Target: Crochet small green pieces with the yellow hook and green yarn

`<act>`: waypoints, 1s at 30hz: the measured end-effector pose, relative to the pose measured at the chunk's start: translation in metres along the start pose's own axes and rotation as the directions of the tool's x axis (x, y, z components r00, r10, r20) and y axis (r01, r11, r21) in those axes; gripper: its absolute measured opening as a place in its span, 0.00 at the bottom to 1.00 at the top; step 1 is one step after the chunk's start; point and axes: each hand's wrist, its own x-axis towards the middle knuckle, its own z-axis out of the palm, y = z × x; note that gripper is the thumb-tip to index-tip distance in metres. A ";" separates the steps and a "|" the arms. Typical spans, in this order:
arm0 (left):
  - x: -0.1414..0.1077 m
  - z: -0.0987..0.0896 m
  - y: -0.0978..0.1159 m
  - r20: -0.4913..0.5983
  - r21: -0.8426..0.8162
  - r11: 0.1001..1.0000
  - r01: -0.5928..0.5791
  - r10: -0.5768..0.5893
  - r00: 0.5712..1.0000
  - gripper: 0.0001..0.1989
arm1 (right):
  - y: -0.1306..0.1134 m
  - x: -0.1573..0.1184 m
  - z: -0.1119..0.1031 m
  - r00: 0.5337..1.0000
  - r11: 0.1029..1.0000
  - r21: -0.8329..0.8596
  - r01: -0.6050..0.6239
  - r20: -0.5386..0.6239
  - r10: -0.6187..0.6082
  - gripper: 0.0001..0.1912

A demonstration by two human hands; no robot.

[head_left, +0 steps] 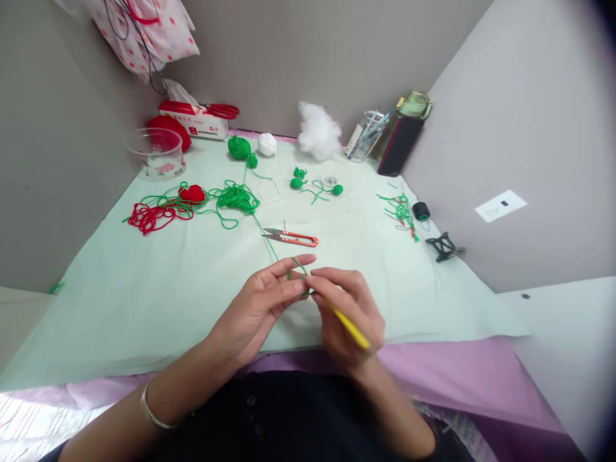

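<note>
My left hand (269, 289) pinches a small bit of green yarn between thumb and fingers, with the strand looped over its raised index finger. From there the green yarn (270, 247) runs back to a loose green heap (237, 197). In my right hand (349, 308) is a crochet hook with a yellow handle (353, 329), its tip meeting the yarn at my left fingertips. The hook's tip and the stitches are mostly hidden by the fingers. Just beyond my hands lie orange thread snips (301, 239) on the pale green cloth (192, 308).
Red yarn (151, 218) tangles at the left near a clear plastic tub (161, 157). Green and white yarn balls (267, 145), white stuffing (318, 131), a pen cup (368, 136) and a bottle (414, 106) stand at the back. Yarn scraps (402, 212) and a black stand (443, 246) lie right.
</note>
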 end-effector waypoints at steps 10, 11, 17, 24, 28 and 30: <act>-0.004 0.003 -0.001 -0.017 0.175 0.973 -0.153 0.158 0.987 0.16 | -0.002 0.011 0.001 0.937 0.838 0.436 -0.328 0.034 0.349 0.10; -0.005 0.002 -0.002 -0.017 0.188 0.968 -0.165 0.171 0.985 0.17 | -0.001 0.010 0.002 0.928 0.823 0.451 -0.344 0.032 0.371 0.10; -0.008 -0.002 0.002 -0.009 0.248 0.950 -0.189 0.197 0.980 0.14 | 0.004 0.010 -0.001 0.854 0.620 0.638 -0.457 0.120 0.506 0.10; -0.008 -0.002 0.006 0.007 0.318 0.925 -0.208 0.217 0.976 0.13 | 0.000 0.008 -0.008 0.910 0.771 0.505 -0.388 0.077 0.408 0.12; -0.008 -0.001 0.006 -0.003 0.367 0.903 -0.222 0.241 0.971 0.13 | -0.003 0.006 -0.012 0.992 0.966 0.225 -0.126 0.053 0.117 0.14; -0.008 0.000 0.005 -0.015 0.383 0.895 -0.227 0.252 0.968 0.14 | -0.005 0.006 -0.015 0.995 0.996 0.087 0.014 0.092 -0.022 0.13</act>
